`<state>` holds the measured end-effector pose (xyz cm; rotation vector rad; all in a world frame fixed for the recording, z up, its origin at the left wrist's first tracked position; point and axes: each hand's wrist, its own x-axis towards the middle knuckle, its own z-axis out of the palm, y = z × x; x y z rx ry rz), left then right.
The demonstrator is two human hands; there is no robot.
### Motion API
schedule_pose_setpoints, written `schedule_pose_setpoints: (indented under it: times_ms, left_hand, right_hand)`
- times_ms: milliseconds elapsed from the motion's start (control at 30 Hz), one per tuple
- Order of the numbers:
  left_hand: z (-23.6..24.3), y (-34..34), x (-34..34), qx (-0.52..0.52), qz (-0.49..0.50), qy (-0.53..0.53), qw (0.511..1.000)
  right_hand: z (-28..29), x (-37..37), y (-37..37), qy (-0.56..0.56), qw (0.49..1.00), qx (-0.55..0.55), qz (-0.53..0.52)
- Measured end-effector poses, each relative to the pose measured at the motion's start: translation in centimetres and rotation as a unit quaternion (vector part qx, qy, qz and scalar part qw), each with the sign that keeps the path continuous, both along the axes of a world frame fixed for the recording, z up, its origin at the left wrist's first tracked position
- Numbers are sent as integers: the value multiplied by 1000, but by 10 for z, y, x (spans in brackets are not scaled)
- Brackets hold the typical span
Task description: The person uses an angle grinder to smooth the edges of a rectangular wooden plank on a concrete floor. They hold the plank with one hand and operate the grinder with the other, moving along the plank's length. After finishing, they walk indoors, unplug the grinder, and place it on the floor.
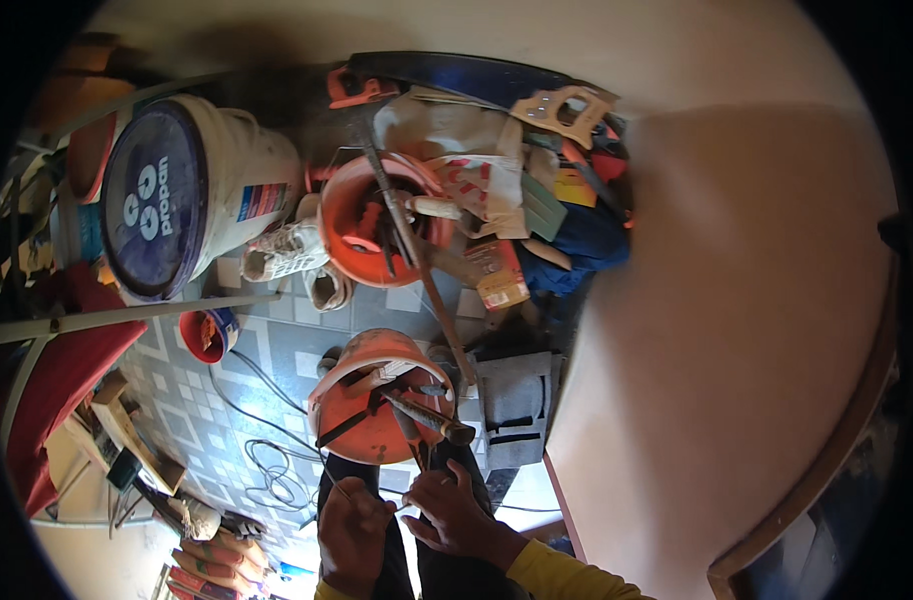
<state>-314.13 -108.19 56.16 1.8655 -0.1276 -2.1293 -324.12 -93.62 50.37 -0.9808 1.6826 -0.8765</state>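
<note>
Low in the view and close together, both my hands are in front of my dark-trousered legs. My left hand [353,538] is closed, and a thin dark strand or rod shows above its fingers; what it grips is not clear. My right hand [457,512] is bent in a pinch, its fingertips close to the left hand at a small pale piece too tiny to name. Just beyond them stands an orange bucket [352,432] with several tools in it. A worn wooden-looking handle [434,417] sticks out over its rim toward my right hand.
A second orange bucket [349,262] with tools stands farther off, a long rusty bar [435,300] leaning across it. Shoes [287,252], a large lidded pail [242,180] and a handsaw [567,112] lie beyond. Black cable [277,470] coils on the tiled floor; a wall [717,330] rises at right.
</note>
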Motion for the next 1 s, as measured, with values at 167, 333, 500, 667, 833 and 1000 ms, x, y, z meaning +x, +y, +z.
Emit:
schedule_pose_setpoints:
  times_ms: [167,333,500,667,833,1000]
  left_hand:
    - [39,5,-44,-16,-53,132,990]
    - [46,4,-34,-117,-198,71,971]
    - [21,-3,65,-127,-259,-88,953]
    - [8,-7,167,-89,-315,-232,916]
    - [10,6,220,-45,-317,-286,903]
    - [-4,17,224,-42,-332,-299,894]
  right_hand:
    - [34,-32,-8,-47,984,-28,-170]
    - [47,-119,6,-15,965,67,-252]
    - [28,-220,-2,21,913,79,-399]
    - [1,-315,15,220,921,134,-293]
    - [-52,-428,24,472,868,95,-120]
    - [-90,-509,2,522,804,240,-153]
